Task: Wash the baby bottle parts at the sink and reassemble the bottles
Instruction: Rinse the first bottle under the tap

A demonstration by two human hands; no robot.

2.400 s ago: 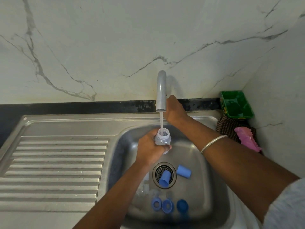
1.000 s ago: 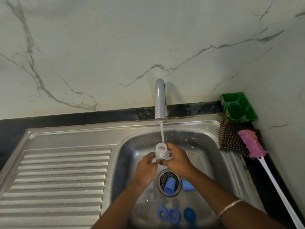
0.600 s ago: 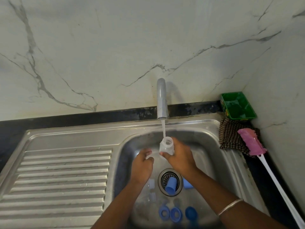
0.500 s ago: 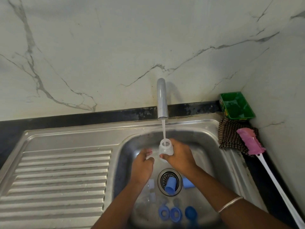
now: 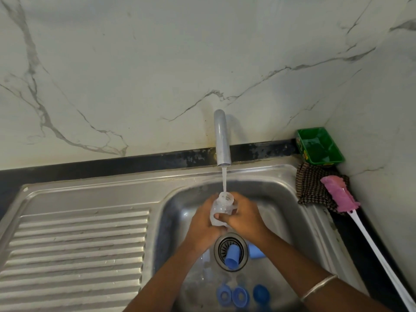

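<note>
while water runs in, both hands' fingers (image 5: 218, 215) curl round the clear bottle (image 5: 221, 208).

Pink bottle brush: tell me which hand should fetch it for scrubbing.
Right. The brush lies past the sink's right rim, on the right hand side; the left hand could likely keep holding the bottle.

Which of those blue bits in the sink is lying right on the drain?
The blue plastic cap lying on its side across the round drain strainer. The other blue cap lies beside the drain, and the three blue pieces sit nearer the front.
</note>
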